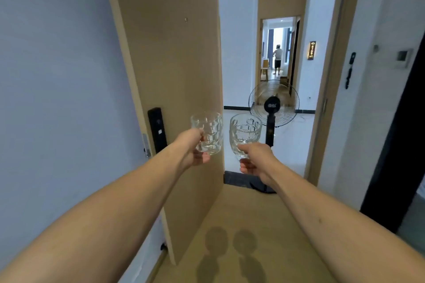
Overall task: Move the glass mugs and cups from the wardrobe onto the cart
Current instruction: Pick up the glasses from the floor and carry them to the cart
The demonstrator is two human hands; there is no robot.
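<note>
Two clear dimpled glass mugs, the left mug (208, 133) and the right mug (245, 133), are held upright in midair, side by side, apart.

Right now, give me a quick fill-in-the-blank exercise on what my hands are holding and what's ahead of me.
1. Each hand holds one glass ____.
2. The left hand grips the left mug and the right hand grips the right mug, both held ____ side up.
3. Past the open door, a standing ____ stands in the doorway.
4. The cart is ____ in this view.

Missing words: mug; open; fan; not visible
</note>
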